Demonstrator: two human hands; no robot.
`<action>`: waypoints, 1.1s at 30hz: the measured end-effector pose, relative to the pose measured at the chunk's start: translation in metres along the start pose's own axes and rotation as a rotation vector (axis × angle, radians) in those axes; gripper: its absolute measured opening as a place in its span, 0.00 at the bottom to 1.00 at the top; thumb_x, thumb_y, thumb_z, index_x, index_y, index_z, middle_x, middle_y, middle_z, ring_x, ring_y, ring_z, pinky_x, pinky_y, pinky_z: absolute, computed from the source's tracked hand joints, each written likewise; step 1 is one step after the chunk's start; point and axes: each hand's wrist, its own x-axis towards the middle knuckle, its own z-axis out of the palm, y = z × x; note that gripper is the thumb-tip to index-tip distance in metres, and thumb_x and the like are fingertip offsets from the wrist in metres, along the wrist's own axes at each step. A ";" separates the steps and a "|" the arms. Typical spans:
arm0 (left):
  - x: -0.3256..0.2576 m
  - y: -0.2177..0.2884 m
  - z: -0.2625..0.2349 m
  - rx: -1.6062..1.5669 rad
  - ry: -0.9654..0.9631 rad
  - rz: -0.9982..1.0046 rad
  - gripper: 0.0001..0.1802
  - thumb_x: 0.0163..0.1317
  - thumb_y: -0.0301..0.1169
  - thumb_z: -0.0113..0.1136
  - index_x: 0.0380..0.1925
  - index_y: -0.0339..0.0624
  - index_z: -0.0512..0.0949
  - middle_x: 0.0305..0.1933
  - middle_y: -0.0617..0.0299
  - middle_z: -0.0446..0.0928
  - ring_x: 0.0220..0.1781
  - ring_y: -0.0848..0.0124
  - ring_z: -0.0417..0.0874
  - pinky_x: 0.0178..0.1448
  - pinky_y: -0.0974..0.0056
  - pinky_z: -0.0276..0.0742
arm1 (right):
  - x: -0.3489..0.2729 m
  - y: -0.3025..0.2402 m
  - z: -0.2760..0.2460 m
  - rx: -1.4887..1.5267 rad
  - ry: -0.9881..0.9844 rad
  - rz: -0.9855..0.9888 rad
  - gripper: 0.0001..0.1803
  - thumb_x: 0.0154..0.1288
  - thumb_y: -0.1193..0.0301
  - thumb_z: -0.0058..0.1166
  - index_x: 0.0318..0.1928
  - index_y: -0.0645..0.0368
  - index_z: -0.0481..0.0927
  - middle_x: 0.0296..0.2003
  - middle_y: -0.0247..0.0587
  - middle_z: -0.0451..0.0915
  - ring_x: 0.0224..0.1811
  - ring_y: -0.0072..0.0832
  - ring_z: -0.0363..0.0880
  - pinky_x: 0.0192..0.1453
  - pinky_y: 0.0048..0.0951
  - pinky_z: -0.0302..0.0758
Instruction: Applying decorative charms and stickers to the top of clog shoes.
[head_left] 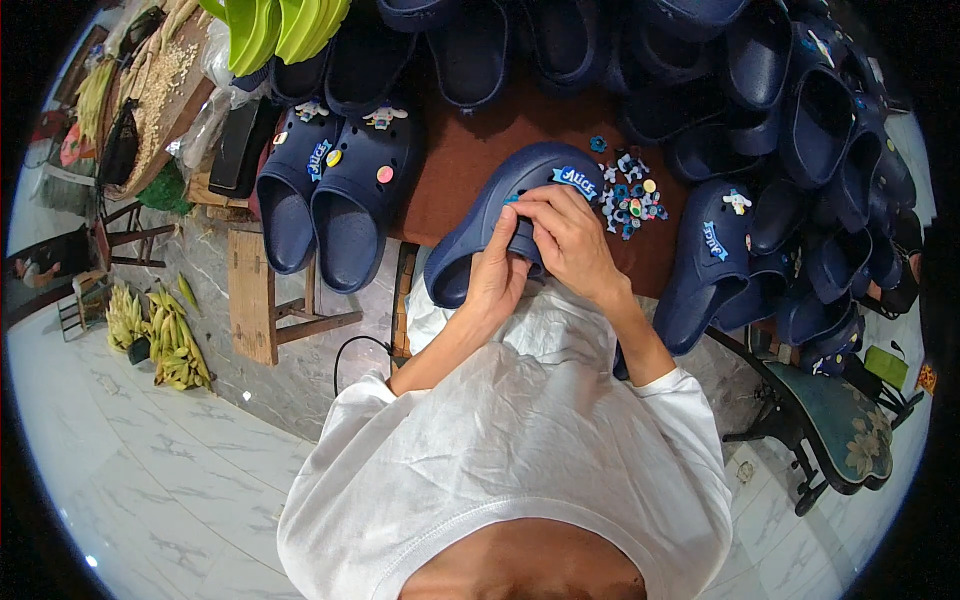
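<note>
A navy blue clog lies in front of me at the table's near edge, its toe pointing away. My left hand grips its upper, thumb on top and the other fingers partly hidden in the shoe opening. With fingertips pinched at the upper, my right hand holds a small blue shoe charm, mostly covered by the fingers. A blue banner-shaped charm sits on the clog beside the right knuckles. Just right of the clog is a loose pile of small charms in blue, white and other colours.
The brown tabletop carries many navy clogs at the back and right. A decorated pair stands at the left edge. Bright green clogs are at the upper left. Beside the table are a wooden stool and a floral-topped chair.
</note>
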 end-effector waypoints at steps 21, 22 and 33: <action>0.020 0.005 -0.005 0.121 0.173 0.046 0.17 0.67 0.41 0.62 0.50 0.43 0.77 0.52 0.61 0.80 0.51 0.70 0.83 0.55 0.65 0.81 | -0.004 -0.013 0.019 -0.164 0.026 0.094 0.21 0.55 0.82 0.50 0.52 0.63 0.77 0.50 0.46 0.76 0.54 0.45 0.74 0.58 0.42 0.73; 0.021 0.007 -0.006 0.149 0.183 0.048 0.18 0.67 0.43 0.62 0.50 0.44 0.77 0.51 0.61 0.80 0.51 0.70 0.83 0.53 0.64 0.82 | 0.001 -0.015 0.018 -0.160 0.023 0.093 0.19 0.55 0.81 0.51 0.49 0.61 0.77 0.49 0.45 0.76 0.54 0.43 0.74 0.56 0.42 0.72; 0.021 0.010 0.003 0.227 0.272 0.083 0.16 0.68 0.38 0.60 0.50 0.41 0.76 0.46 0.63 0.80 0.46 0.74 0.83 0.46 0.65 0.81 | 0.014 0.007 0.022 -0.125 -0.074 0.130 0.13 0.56 0.82 0.49 0.43 0.62 0.79 0.43 0.46 0.74 0.48 0.45 0.72 0.55 0.44 0.70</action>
